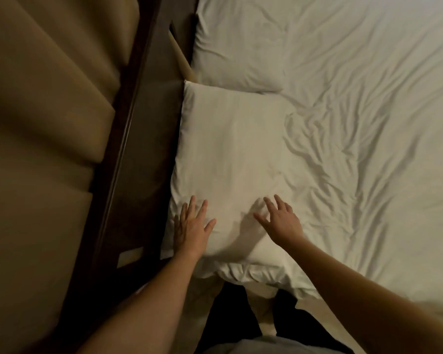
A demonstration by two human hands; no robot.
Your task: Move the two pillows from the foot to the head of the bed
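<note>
Rumpled white bed (356,123): both hands, left (192,226) and right (281,221), spread flat on near pillow (230,149).

Dim light; padded tan headboard (44,123), dark wood trim (123,139), rumpled white sheet (356,123).

we are viewing the bed (368,123), its white sheet (356,213) lying rumpled in creases. two white pillows are resting directly on it along the headboard (49,123) side: the near pillow (228,149) and the far pillow (235,47), their ends touching.
</note>
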